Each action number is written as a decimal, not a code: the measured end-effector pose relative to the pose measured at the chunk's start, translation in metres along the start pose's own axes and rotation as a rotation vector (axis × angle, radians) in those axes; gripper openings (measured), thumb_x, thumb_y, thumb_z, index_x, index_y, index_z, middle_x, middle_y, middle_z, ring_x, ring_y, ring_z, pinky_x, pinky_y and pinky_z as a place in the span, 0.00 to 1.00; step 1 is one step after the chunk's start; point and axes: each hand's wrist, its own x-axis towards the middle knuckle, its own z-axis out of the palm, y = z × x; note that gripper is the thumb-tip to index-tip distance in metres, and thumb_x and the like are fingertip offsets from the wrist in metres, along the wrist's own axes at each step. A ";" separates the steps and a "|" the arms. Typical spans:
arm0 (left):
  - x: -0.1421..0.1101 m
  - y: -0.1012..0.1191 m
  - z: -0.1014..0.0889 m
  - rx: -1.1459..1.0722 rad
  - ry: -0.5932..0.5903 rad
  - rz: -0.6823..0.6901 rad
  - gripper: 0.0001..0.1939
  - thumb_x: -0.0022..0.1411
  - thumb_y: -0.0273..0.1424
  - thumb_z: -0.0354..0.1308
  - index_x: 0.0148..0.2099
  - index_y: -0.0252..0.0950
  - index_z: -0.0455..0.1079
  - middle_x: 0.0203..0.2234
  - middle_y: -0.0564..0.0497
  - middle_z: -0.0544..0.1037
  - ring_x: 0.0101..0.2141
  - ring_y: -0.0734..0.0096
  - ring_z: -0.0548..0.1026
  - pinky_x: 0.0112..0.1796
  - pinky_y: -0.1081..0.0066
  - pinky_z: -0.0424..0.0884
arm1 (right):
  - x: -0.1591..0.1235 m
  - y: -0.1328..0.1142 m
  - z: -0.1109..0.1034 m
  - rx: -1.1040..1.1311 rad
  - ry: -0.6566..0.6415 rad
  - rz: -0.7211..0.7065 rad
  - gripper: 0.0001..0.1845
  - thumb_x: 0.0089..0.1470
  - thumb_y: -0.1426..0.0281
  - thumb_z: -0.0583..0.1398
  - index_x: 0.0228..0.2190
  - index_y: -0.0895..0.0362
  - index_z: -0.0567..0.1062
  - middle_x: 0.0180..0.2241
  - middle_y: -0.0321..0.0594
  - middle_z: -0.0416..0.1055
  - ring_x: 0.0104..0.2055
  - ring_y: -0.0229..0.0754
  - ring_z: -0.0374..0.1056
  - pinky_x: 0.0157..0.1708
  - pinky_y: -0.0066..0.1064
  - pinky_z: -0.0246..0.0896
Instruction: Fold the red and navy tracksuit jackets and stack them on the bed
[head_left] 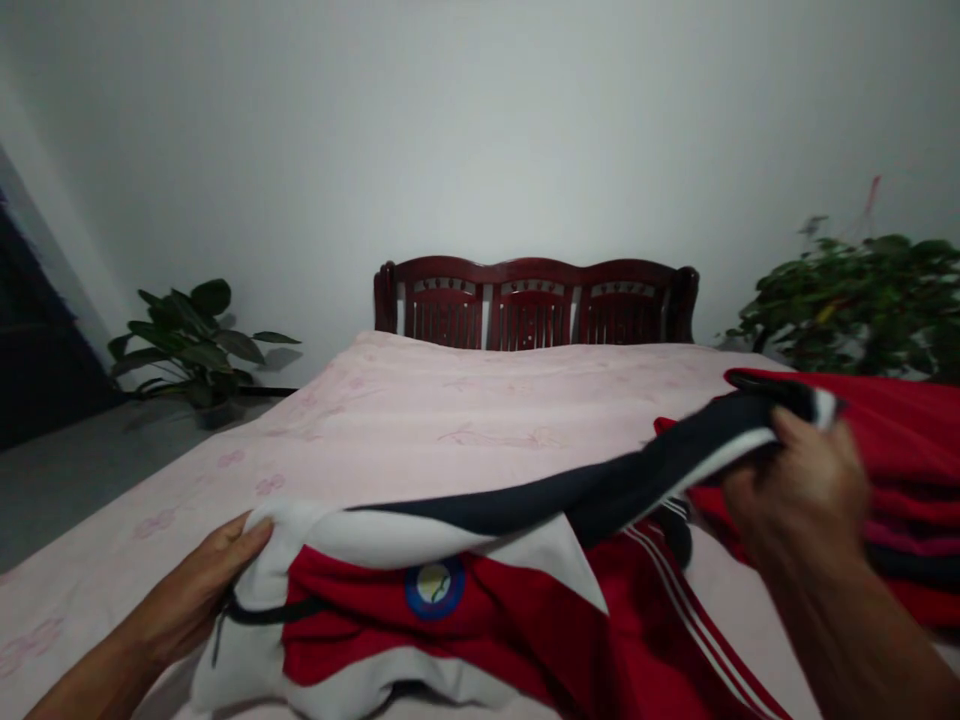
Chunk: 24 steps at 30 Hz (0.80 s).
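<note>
Single view, head-worn camera. Looks forward and down over a pink floral bedsheet (465, 395), roughly square to the three-panel wooden backrest (529, 312) and pale wall (480, 130) behind. Left hand (206, 580) and right hand (810, 490) close, low in frame; wall well off. Wide coverage: broad-leaved potted plant (196, 338) toward left, bushy plant (862, 305) far right.

Passable: over the pink bed (420, 400), centre and left of the frame. Obstructed: lower centre by the stretched red-and-white jacket (352, 630); lower right by the right hand (810, 490); right edge by stacked clothes (915, 430); upper centre by the dark wooden backrest (529, 285).
</note>
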 end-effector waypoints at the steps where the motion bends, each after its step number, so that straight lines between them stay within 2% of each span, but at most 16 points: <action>1: 0.009 0.010 0.008 -0.018 0.006 0.029 0.33 0.46 0.45 0.72 0.52 0.35 0.73 0.34 0.47 0.84 0.38 0.49 0.81 0.35 0.59 0.80 | 0.034 -0.014 0.013 0.091 0.129 0.034 0.30 0.63 0.66 0.41 0.65 0.50 0.46 0.50 0.49 0.70 0.60 0.55 0.62 0.51 0.50 0.65; 2: 0.021 0.020 0.015 -0.031 0.006 0.065 0.33 0.47 0.43 0.72 0.53 0.35 0.72 0.35 0.47 0.84 0.37 0.52 0.81 0.36 0.60 0.80 | 0.068 -0.027 0.026 0.174 0.200 0.055 0.30 0.63 0.67 0.41 0.65 0.53 0.46 0.53 0.49 0.69 0.60 0.52 0.63 0.51 0.46 0.65; 4: 0.048 0.037 0.024 -0.042 0.017 0.150 0.33 0.49 0.40 0.72 0.55 0.35 0.70 0.36 0.47 0.84 0.35 0.56 0.82 0.36 0.63 0.80 | 0.119 -0.043 0.052 0.300 0.171 0.063 0.30 0.60 0.69 0.49 0.63 0.59 0.54 0.57 0.51 0.67 0.58 0.48 0.65 0.51 0.40 0.64; 5: 0.062 0.041 0.025 -0.038 0.027 0.185 0.32 0.49 0.39 0.71 0.56 0.36 0.69 0.37 0.47 0.84 0.35 0.59 0.82 0.36 0.65 0.80 | 0.131 -0.047 0.063 0.324 0.182 0.069 0.32 0.59 0.69 0.52 0.63 0.61 0.55 0.59 0.51 0.66 0.59 0.48 0.64 0.53 0.39 0.63; 6: 0.075 0.041 0.024 -0.023 0.044 0.192 0.33 0.50 0.38 0.71 0.57 0.36 0.69 0.38 0.46 0.84 0.35 0.61 0.82 0.36 0.67 0.79 | 0.134 -0.048 0.073 0.350 0.138 0.067 0.32 0.57 0.69 0.55 0.62 0.62 0.58 0.60 0.52 0.65 0.59 0.48 0.64 0.54 0.38 0.62; 8: 0.095 0.028 0.017 0.047 0.076 0.117 0.34 0.50 0.38 0.71 0.58 0.37 0.68 0.40 0.45 0.83 0.34 0.64 0.82 0.35 0.70 0.78 | 0.110 -0.043 0.087 0.374 -0.048 0.050 0.31 0.55 0.68 0.57 0.60 0.61 0.63 0.60 0.52 0.66 0.59 0.47 0.65 0.57 0.39 0.61; 10: 0.105 0.006 0.006 0.134 0.066 -0.023 0.34 0.48 0.40 0.72 0.56 0.36 0.71 0.42 0.43 0.83 0.36 0.62 0.82 0.35 0.70 0.78 | 0.061 -0.031 0.093 0.328 -0.365 0.018 0.28 0.56 0.64 0.57 0.57 0.59 0.68 0.58 0.51 0.69 0.58 0.49 0.67 0.57 0.41 0.61; 12: 0.106 -0.016 -0.003 0.188 -0.008 -0.126 0.32 0.46 0.45 0.72 0.51 0.34 0.75 0.42 0.40 0.83 0.40 0.56 0.82 0.38 0.67 0.78 | 0.005 -0.015 0.091 0.147 -0.591 0.009 0.28 0.56 0.60 0.57 0.56 0.57 0.71 0.58 0.51 0.69 0.57 0.52 0.68 0.56 0.43 0.63; 14: 0.104 -0.029 -0.007 0.203 -0.090 -0.161 0.30 0.44 0.48 0.72 0.45 0.32 0.77 0.41 0.39 0.83 0.42 0.52 0.81 0.41 0.66 0.77 | -0.044 0.003 0.082 -0.065 -0.725 0.026 0.30 0.55 0.55 0.58 0.55 0.56 0.72 0.57 0.52 0.71 0.54 0.54 0.71 0.54 0.44 0.65; 16: 0.099 -0.033 -0.004 0.215 -0.112 -0.175 0.30 0.43 0.49 0.72 0.43 0.31 0.77 0.38 0.39 0.84 0.41 0.50 0.82 0.40 0.65 0.77 | -0.076 0.020 0.069 -0.217 -0.749 0.015 0.32 0.51 0.54 0.61 0.56 0.54 0.72 0.55 0.51 0.72 0.53 0.56 0.71 0.50 0.44 0.67; 18: 0.095 -0.032 0.004 0.218 -0.110 -0.178 0.31 0.44 0.47 0.73 0.46 0.31 0.76 0.37 0.39 0.84 0.39 0.50 0.82 0.38 0.64 0.78 | -0.091 0.032 0.056 -0.334 -0.711 -0.002 0.34 0.47 0.58 0.64 0.56 0.53 0.72 0.54 0.51 0.73 0.52 0.58 0.72 0.46 0.43 0.68; 20: 0.089 -0.030 0.012 0.195 -0.099 -0.173 0.32 0.44 0.44 0.73 0.49 0.31 0.74 0.37 0.39 0.84 0.37 0.51 0.82 0.36 0.64 0.78 | -0.090 0.036 0.045 -0.426 -0.720 -0.009 0.28 0.46 0.66 0.62 0.51 0.51 0.75 0.49 0.48 0.76 0.47 0.57 0.74 0.40 0.41 0.68; 23: 0.081 -0.029 0.017 0.116 -0.083 -0.145 0.32 0.46 0.41 0.73 0.52 0.34 0.72 0.35 0.42 0.84 0.32 0.54 0.83 0.31 0.64 0.78 | -0.059 0.026 0.036 -0.449 -0.910 -0.044 0.17 0.44 0.75 0.58 0.35 0.51 0.80 0.33 0.40 0.79 0.35 0.49 0.76 0.31 0.33 0.63; 24: 0.079 -0.029 0.017 0.092 -0.076 -0.130 0.31 0.47 0.40 0.72 0.52 0.36 0.71 0.36 0.44 0.84 0.31 0.56 0.82 0.30 0.65 0.78 | -0.042 0.020 0.034 -0.435 -0.922 -0.064 0.15 0.44 0.77 0.57 0.31 0.51 0.80 0.30 0.39 0.79 0.34 0.47 0.75 0.30 0.32 0.62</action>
